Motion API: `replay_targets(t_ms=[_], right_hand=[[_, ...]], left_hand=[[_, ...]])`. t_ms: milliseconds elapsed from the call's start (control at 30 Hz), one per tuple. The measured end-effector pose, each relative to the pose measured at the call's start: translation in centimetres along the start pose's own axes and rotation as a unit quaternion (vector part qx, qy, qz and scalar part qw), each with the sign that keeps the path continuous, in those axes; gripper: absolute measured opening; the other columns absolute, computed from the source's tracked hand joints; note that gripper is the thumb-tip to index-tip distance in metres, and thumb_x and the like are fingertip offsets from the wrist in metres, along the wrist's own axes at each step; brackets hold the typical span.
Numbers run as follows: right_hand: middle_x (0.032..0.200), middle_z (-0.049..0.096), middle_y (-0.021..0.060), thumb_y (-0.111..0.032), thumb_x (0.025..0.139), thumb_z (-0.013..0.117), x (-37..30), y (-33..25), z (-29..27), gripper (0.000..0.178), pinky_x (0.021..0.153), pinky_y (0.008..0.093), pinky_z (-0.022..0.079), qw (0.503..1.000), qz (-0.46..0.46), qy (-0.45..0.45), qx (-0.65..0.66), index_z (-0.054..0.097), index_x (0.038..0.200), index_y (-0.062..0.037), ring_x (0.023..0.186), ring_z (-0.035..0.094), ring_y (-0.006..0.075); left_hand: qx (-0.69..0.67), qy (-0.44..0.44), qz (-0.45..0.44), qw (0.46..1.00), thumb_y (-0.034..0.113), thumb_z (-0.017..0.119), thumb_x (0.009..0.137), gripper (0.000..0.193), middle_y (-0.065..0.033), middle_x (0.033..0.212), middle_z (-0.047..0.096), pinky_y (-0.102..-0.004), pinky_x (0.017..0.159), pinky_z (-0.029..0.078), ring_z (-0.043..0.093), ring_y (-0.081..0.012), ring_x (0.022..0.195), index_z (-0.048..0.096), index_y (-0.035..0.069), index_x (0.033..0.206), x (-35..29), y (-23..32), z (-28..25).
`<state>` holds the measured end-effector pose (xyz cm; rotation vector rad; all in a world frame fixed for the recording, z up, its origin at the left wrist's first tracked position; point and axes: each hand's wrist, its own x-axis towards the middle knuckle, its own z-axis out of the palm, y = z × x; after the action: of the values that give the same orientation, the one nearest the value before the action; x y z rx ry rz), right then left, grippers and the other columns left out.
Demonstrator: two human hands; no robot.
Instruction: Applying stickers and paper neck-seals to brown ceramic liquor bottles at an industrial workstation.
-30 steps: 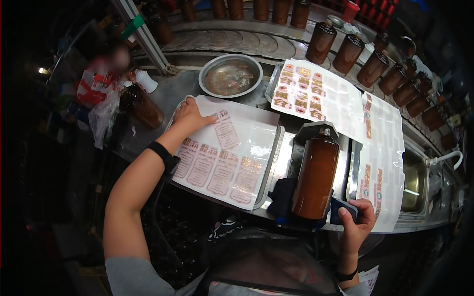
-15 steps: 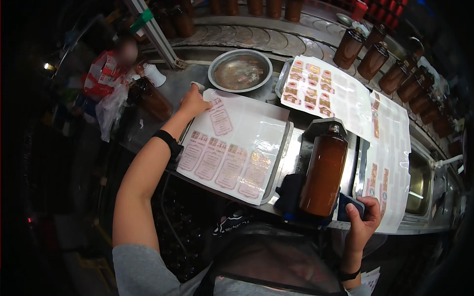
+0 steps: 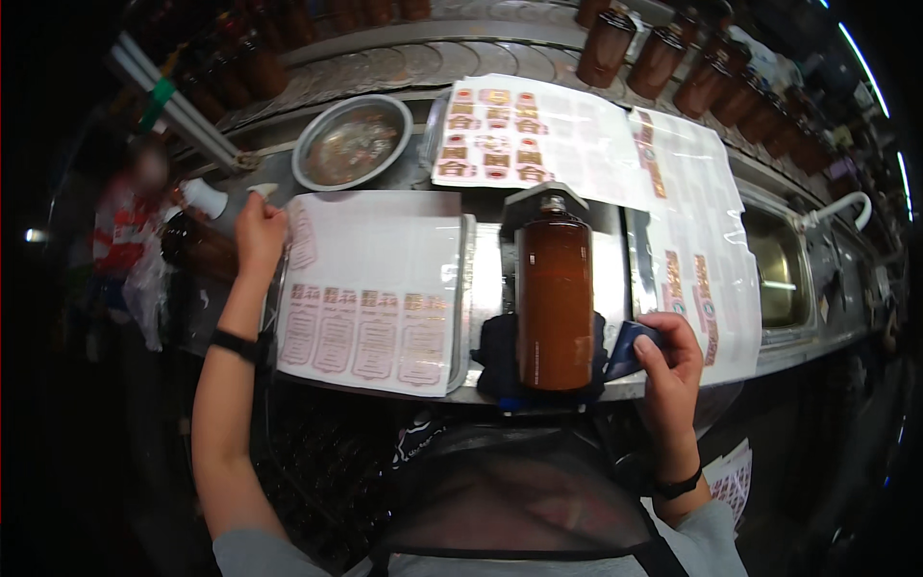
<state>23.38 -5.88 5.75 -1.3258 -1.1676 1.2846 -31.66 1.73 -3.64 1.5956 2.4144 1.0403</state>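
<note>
A brown glass bottle (image 3: 556, 303) lies in a metal cradle (image 3: 544, 197), its neck pointing away from me and its base over a dark cloth (image 3: 498, 354). My right hand (image 3: 668, 363) pinches a dark blue flat scraper-like piece (image 3: 627, 348) beside the bottle's base. To the left, a white label sheet (image 3: 380, 240) with pink and gold labels lies on a metal tray (image 3: 463, 332). My left hand (image 3: 260, 236) is closed at the sheet's far left edge, beside a single label (image 3: 302, 240). A small pale piece (image 3: 263, 190) shows at its fingertips; its kind is unclear.
A metal bowl of water (image 3: 353, 144) stands beyond the label sheet. Gold label sheets (image 3: 577, 135) and narrow label strips (image 3: 716, 231) lie at the back and right. More brown bottles (image 3: 659, 60) line the conveyor (image 3: 413, 72). A sink (image 3: 774, 264) is at right; another person (image 3: 130, 216) is at far left.
The view has turned, so the bottle, sheets and bowl appear further left. My left hand has drawn slightly back along the label sheet's left edge. The right hand still holds the blue piece.
</note>
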Motion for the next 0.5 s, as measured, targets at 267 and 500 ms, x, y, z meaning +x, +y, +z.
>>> replay_targets(t_ms=[267,500], right_hand=[[0.109,0.060,0.0117,-0.029,0.068,0.088,1.1,-1.7,1.3,0.072,0.067,0.0305,0.051,0.899,-0.268,-0.153,-0.312,0.058,0.129,-0.0048,0.081,0.062,0.0203],[0.134,0.046,0.0156,-0.020,0.063,0.087,1.9,0.0,2.5,0.093,0.069,0.0370,0.056,0.844,-0.305,-0.166,-0.409,0.046,0.144,-0.0057,0.085,0.068,0.0242]], left_hand=[[0.066,0.012,0.185,0.981,-0.001,0.070,0.085,0.032,-0.0069,0.087,0.066,-0.0322,0.078,0.049,0.061,-0.0185,0.083,0.067,0.000,0.116,-8.3,12.6,-6.9],[0.014,-0.047,0.337,0.940,-0.005,0.073,0.080,0.030,-0.0079,0.090,0.066,-0.0380,0.088,0.043,0.059,-0.0235,0.091,0.068,0.000,0.108,-12.6,21.8,-9.4]])
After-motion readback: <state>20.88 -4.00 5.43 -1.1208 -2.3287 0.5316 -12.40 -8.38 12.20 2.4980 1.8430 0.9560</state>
